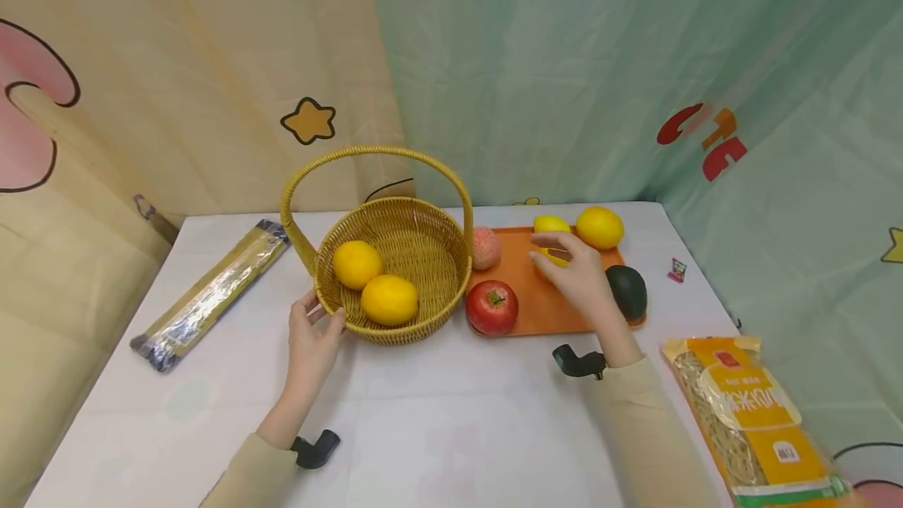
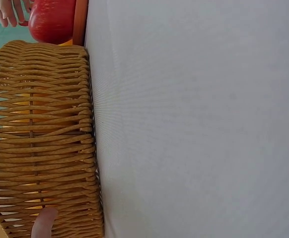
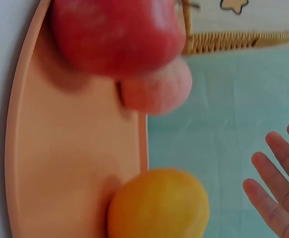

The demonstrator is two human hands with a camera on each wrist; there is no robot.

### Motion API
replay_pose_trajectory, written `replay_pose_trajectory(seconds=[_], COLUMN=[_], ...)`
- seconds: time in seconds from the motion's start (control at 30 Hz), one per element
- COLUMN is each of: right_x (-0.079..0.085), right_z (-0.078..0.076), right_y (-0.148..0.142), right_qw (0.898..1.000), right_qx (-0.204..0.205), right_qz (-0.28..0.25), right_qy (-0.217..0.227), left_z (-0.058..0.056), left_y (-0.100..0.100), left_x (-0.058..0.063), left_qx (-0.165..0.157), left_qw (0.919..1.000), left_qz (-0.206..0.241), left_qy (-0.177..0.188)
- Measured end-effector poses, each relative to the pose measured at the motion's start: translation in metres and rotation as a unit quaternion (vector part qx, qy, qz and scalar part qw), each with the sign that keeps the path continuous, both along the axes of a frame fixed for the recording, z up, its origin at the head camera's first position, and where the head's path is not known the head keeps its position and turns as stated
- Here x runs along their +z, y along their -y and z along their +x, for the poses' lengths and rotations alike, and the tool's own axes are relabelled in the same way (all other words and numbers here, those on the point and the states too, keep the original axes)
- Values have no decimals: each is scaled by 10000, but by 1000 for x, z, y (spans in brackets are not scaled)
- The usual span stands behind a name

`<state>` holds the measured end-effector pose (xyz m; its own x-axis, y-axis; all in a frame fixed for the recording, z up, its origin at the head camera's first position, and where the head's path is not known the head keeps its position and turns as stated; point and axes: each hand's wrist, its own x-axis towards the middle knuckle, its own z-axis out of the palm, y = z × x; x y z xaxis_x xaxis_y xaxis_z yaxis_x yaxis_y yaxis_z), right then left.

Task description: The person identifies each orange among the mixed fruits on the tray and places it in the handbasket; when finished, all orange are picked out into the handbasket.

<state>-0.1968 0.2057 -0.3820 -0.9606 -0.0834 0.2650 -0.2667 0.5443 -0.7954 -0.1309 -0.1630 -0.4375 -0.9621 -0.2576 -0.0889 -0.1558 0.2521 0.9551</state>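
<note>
A wicker basket with a tall handle holds two yellow fruits, a rounder one and a longer one. My left hand grips its near left side, the thumb against the woven outer wall. Over the orange tray my right hand is raised, fingers spread and nothing between them. A yellow fruit, partly hidden by that hand, lies behind it; the right wrist view shows a yellow fruit apart from the fingers.
On the tray are a red pomegranate, a pink peach, a dark green avocado and another yellow fruit. A long clear-wrapped pack lies left, a yellow food bag right, with a small candy beyond it.
</note>
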Motion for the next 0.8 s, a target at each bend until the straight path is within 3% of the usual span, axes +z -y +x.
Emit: replay_pose_trajectory(seconds=[0.2,0.53,0.8], right_x=[-6,-13,-24], right_z=[-6,-19,-24], right_y=[-31,-52,-52], right_qw=[9988,9965,9881], right_qx=[-453,-697,-588], right_qz=[122,413,1349], right_qy=[147,213,458], left_z=[1,-2,-1], left_y=[0,1,0], left_x=[0,1,1], left_qx=[-20,30,6], left_qw=[10000,10000,10000], left_qz=[31,69,47], left_qy=[-89,-48,-64])
